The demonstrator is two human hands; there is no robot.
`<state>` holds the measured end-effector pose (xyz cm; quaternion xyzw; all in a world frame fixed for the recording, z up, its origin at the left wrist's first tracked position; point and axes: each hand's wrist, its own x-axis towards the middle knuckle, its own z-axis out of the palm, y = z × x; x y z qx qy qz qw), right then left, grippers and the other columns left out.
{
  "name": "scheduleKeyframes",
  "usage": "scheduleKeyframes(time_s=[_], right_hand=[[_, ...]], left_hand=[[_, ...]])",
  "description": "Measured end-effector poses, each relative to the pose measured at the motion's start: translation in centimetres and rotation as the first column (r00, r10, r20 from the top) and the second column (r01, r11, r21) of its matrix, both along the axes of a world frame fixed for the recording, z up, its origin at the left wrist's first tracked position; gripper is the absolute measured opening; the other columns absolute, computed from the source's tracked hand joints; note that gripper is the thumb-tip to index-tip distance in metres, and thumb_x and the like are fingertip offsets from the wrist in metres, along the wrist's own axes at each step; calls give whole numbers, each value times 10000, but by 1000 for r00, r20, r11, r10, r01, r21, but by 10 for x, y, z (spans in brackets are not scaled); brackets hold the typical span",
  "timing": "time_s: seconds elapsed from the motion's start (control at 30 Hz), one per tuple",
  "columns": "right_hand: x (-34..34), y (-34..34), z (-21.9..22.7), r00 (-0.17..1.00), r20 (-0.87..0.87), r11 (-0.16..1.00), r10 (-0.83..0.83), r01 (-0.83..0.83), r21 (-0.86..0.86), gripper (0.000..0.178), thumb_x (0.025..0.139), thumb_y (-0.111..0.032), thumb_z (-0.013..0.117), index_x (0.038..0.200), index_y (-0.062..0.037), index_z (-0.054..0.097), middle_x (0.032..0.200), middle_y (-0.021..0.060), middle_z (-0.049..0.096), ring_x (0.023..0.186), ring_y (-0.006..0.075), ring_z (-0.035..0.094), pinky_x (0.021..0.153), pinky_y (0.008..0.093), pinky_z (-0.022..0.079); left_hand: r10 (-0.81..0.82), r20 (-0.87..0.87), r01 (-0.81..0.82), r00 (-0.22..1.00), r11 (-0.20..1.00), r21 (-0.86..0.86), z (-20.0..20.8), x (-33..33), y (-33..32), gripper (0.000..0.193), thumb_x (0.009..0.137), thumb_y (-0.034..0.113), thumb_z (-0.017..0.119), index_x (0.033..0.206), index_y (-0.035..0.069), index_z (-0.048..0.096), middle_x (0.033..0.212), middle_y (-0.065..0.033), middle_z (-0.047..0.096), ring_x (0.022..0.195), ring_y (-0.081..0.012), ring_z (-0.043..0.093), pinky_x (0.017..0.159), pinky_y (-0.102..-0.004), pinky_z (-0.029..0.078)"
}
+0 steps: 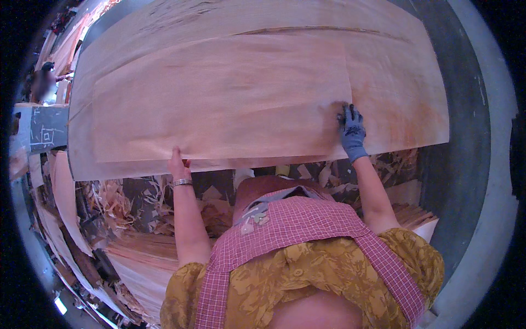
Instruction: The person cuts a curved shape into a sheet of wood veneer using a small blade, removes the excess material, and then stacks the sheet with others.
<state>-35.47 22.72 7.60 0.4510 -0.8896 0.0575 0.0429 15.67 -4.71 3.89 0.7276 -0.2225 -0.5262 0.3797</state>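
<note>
A thin, pale wood veneer sheet [219, 98] lies on top of a larger veneer sheet [400, 82] with a dark split along its far part. My bare left hand [178, 165], with a metal band at the wrist, pinches the near edge of the smaller sheet, thumb on top and fingers mostly hidden below. Small creases run out from that thumb. In a blue-grey glove with dark fingertips, my right hand [352, 129] rests flat at the smaller sheet's right edge, fingers stretched out. A dark smudge shows on the veneer beside those fingertips.
Torn veneer scraps [112, 200] litter the floor between the sheets and my body. Stacked veneer [145, 247] lies at the lower left, and another stack [413, 216] at the right. A grey post with chalk marks [48, 129] stands left. Another person [46, 82] is at the far left.
</note>
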Motion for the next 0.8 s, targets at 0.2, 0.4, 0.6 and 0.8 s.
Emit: scheduleKeyframes(time_s=[0.2,0.4,0.6,0.8], right_hand=[[27,46,31,970,175,979,167,-141,-150,494,829,-354,677,1245,-121,549,1197,146,556,1036,338,556,826,457,515],[73,71,49,911,206,917,356,-383,111,448,782,-299,708,1178,-137,572,1121,126,582,1013,339,562,815,433,517],[18,39,69,894,82,893,441,-446,57,236,842,-240,624,1057,-149,594,1027,112,585,955,326,578,747,437,521],[-22,-61,190,790,-86,783,607,-613,-107,119,869,-272,593,897,-157,605,870,88,594,845,299,611,652,432,523]], left_hand=[[-180,-466,239,866,968,71,25,-25,31,292,834,423,712,883,165,585,677,31,590,511,-102,528,383,-220,411],[-266,-463,355,846,928,116,32,-67,56,252,861,397,686,904,161,610,725,21,636,542,-94,574,342,-204,374],[-323,-465,395,824,916,63,33,-63,40,230,895,370,636,910,141,613,737,-6,655,588,-114,621,340,-191,389],[-270,-512,371,816,923,105,59,-62,15,244,907,340,594,913,97,611,847,-90,705,739,-166,701,353,-192,455]])
